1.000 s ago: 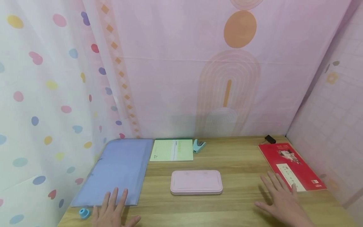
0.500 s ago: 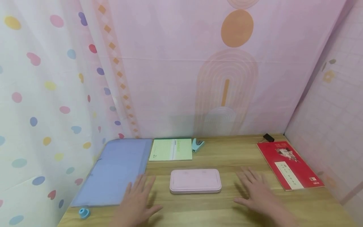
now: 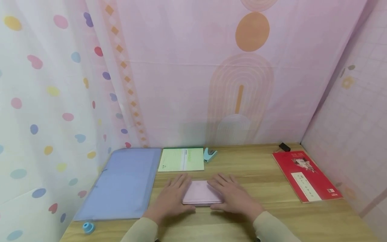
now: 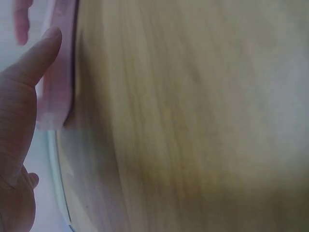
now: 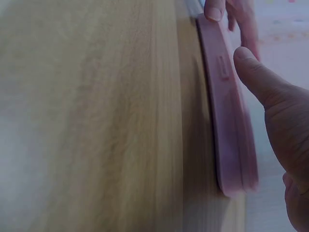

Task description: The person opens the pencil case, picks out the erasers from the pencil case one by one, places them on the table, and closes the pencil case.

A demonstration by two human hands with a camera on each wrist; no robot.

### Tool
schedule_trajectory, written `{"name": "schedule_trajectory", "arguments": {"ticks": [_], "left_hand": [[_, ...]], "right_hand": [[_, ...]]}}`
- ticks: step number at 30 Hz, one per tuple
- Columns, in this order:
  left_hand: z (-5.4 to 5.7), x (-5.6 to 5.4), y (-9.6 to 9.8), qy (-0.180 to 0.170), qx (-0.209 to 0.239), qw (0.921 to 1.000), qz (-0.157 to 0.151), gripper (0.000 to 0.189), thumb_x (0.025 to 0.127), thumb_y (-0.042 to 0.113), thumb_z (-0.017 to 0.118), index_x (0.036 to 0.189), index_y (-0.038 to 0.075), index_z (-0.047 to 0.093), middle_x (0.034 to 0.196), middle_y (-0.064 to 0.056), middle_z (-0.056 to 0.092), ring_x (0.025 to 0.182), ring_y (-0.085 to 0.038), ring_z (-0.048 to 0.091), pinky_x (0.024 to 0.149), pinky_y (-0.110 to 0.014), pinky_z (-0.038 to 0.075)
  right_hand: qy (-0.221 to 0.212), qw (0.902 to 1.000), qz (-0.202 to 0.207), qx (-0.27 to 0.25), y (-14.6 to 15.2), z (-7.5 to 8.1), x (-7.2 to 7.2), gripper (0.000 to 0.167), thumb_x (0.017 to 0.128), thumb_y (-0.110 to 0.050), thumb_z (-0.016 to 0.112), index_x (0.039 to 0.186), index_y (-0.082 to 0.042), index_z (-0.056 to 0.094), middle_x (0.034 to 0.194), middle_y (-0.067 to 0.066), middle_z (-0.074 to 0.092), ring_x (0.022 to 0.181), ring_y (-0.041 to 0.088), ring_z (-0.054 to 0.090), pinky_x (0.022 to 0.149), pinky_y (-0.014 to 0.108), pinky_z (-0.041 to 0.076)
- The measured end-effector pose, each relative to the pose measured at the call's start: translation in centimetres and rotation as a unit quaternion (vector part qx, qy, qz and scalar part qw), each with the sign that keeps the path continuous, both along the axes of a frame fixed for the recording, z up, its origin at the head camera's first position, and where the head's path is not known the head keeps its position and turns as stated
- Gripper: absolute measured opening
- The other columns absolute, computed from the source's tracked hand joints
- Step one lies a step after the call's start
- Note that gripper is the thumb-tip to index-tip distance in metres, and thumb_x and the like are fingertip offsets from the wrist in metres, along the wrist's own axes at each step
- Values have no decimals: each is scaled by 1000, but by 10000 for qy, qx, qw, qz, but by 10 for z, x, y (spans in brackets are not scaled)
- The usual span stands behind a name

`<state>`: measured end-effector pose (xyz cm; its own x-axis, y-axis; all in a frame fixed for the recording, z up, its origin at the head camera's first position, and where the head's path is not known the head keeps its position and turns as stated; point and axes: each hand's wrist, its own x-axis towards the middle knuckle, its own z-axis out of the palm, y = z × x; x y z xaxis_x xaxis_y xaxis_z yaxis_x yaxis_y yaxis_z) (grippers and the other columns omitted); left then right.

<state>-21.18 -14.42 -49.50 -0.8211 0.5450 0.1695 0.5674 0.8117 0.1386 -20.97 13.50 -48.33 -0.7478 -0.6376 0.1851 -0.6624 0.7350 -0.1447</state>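
Note:
A pink pencil case with a rounded lid lies on the wooden table in the head view. At its left end is my left hand, fingers fairly straight along that end and thumb near the front edge. My right hand lies over the right end, fingers extended across the lid, thumb by the front edge. In the right wrist view the case stands close to my right thumb and shows a small raised catch. The left wrist view has my left thumb overlapping the case's side.
A blue folder lies left, with a small light-blue round piece in front. Behind are a green notebook and a light-blue stapler. A red book and a black clip lie right. Curtains enclose the table.
Both hands have moved inward from either side of the table to the two ends of the pencil case. The case has stayed in place.

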Motion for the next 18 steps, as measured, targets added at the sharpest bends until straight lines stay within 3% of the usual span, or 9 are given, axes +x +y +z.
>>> {"name": "schedule_trajectory", "arguments": {"ticks": [9,18], "left_hand": [[-9,-14,4,-174,47,9995,-267,108,75,78,56,153,11,23,159,-10,19,145,-28,18,110,-61,24],[-18,-15,10,-244,65,9992,-312,104,78,75,55,154,12,21,159,-8,21,144,-28,20,112,-57,25]], "right_hand": [[-13,9994,191,281,-9,-8,-11,83,83,-68,56,151,-25,33,155,10,29,142,35,24,112,63,16],[-150,9992,234,271,-8,-12,-12,82,84,-66,58,151,-24,33,155,7,32,141,32,28,110,61,24]]}}
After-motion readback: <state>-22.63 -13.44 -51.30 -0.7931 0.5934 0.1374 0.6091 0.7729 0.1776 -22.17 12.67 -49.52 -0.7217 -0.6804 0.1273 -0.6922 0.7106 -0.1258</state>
